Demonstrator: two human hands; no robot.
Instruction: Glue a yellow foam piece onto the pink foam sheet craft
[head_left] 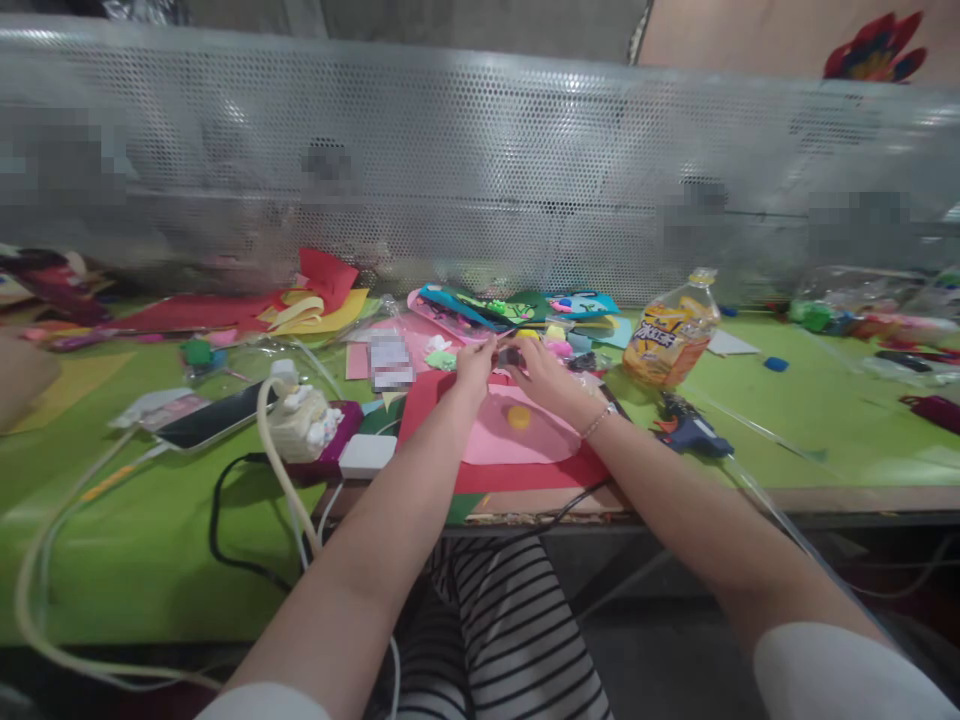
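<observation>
My left hand (478,362) and my right hand (534,366) are close together beyond a pink sheet. A small dark lump (510,357) shows at the fingers of my right hand, its kind unclear. My left fingers are closed beside it; what they pinch is too small to make out. Under my wrists lies the pink sheet (491,440) on a larger red sheet (427,440). A round yellow piece (518,417) rests on the pink sheet. Lumps of pink and yellow, perhaps modelling clay, lie just past my right hand.
To the right stand an orange drink bottle (667,335) and a glue gun (694,430) with its cord. On the left are a phone (217,418), a power strip (307,430) and looping cables. Blue decorated cutouts (461,308) lie behind, before a perforated metal screen (480,170).
</observation>
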